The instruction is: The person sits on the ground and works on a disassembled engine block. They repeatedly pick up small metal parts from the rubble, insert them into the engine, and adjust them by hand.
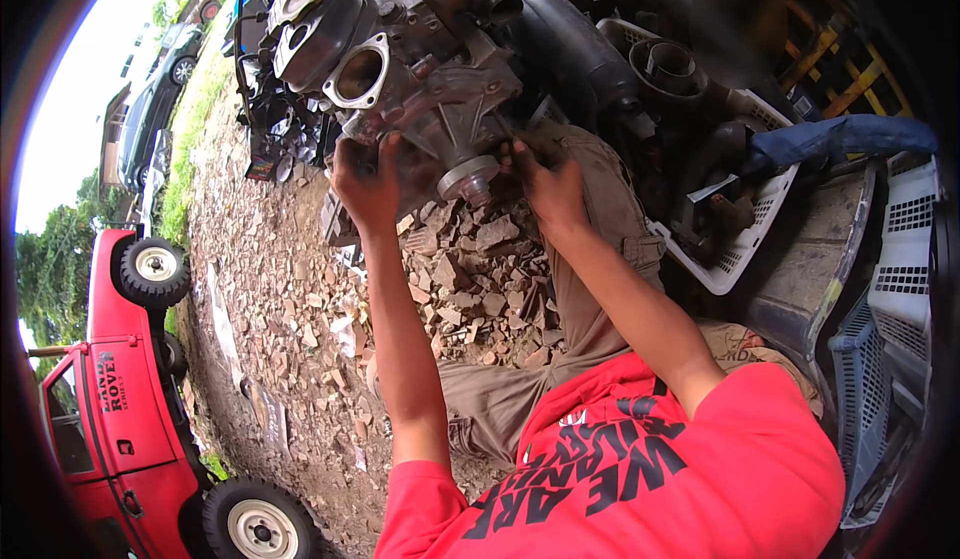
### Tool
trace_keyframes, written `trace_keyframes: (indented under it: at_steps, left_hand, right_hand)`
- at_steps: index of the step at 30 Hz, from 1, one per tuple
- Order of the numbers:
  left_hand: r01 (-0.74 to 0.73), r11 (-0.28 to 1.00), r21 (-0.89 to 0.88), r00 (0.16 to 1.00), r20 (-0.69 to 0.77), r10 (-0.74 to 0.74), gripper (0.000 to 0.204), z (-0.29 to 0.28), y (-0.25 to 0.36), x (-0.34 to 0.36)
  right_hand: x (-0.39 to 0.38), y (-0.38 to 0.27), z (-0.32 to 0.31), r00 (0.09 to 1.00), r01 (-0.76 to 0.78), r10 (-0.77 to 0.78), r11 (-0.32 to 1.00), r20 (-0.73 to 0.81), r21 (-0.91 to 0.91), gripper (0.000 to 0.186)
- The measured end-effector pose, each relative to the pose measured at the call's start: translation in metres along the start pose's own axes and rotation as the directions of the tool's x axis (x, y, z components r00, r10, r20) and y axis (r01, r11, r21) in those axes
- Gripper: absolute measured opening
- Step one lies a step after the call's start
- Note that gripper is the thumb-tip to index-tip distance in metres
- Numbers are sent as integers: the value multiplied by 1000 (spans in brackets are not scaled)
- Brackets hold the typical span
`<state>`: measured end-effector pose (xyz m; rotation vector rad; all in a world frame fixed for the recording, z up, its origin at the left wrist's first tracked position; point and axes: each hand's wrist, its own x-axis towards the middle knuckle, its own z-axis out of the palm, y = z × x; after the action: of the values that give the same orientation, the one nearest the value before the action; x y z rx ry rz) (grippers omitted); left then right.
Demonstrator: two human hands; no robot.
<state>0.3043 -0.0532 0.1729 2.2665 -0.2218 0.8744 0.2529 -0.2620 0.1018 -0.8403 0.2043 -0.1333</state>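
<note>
A greasy metal engine assembly (410,79) fills the upper middle, with a flanged round opening (357,75) and a round hub (467,177) pointing down. My left hand (365,184) grips the lower left of this assembly, its fingers curled up against the metal. My right hand (545,184) is at the assembly's lower right beside the hub, fingers bent onto it and partly hidden in shadow. My legs in brown trousers (590,289) are bent on the rubble.
Dark cylinders (560,39), white plastic crates (720,259) and a blue crate (860,399) crowd the right. Broken stone (450,269) covers the ground. A red vehicle (130,409) stands at lower left; another car (150,129) is farther back.
</note>
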Motion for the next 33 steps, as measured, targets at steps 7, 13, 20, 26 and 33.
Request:
trace_keyframes:
  at_steps: [7, 13, 20, 26, 33]
  left_hand:
    - [-39, 997, 60, 998, -41, 41, 27, 1, 2, -1]
    - [-92, 996, 21, 981, -170, 94, 37, 5, 5, -1]
    - [-101, 992, 79, 973, -200, 115, 28, 6, 11, -4]
    - [-180, 984, 14, 932, -319, 175, 28, 11, 16, 1]
    - [-90, 996, -23, 961, -265, 81, 29, 9, 17, 1]
  right_hand:
    - [1, 5, -3, 998, 66, -64, 994, 16, -91, 20]
    - [1, 4, -7, 951, 295, -300, 831, 67, -472, 21]
    - [7, 11, -11, 993, 106, -100, 986, 56, -128, 21]
    - [2, 11, -8, 948, 300, -314, 828, 52, -474, 20]
    - [1, 11, -4, 966, 256, -249, 901, 66, -351, 20]
